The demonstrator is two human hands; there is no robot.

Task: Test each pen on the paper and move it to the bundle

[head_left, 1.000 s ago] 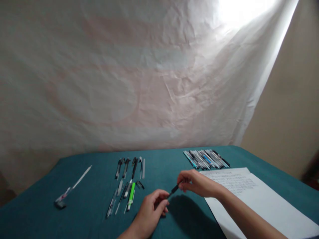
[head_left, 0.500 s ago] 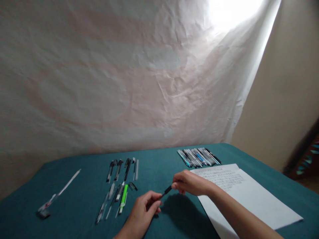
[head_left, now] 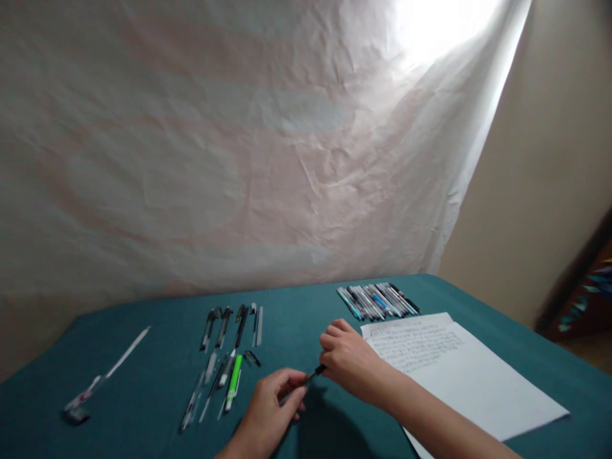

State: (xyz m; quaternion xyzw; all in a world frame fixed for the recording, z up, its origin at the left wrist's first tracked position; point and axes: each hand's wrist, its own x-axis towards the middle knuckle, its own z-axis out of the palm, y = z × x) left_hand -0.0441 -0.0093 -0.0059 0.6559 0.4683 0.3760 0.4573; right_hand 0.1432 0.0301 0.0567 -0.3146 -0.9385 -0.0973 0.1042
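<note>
Between my two hands runs a dark, slim pen, held just above the cloth. The fingers of my left hand pinch one end of it. My right hand is closed around the pen's black end, which its fingers mostly cover. Left of my left hand lies a bright green pen with a white tip. Beside it rest several clear and dark pen parts. Written paper sheets lie under and beyond my right forearm.
A tight row of pens lies at the back right. More pens and caps form a row at the back left. At far left is a clear wrapper or pen piece with a white strip. A pale sheet hangs behind the green-covered table.
My right hand has moved in closer to my left and turned over, now covering more of the pen's black end. My left hand keeps its pinch. The view has shifted slightly.
</note>
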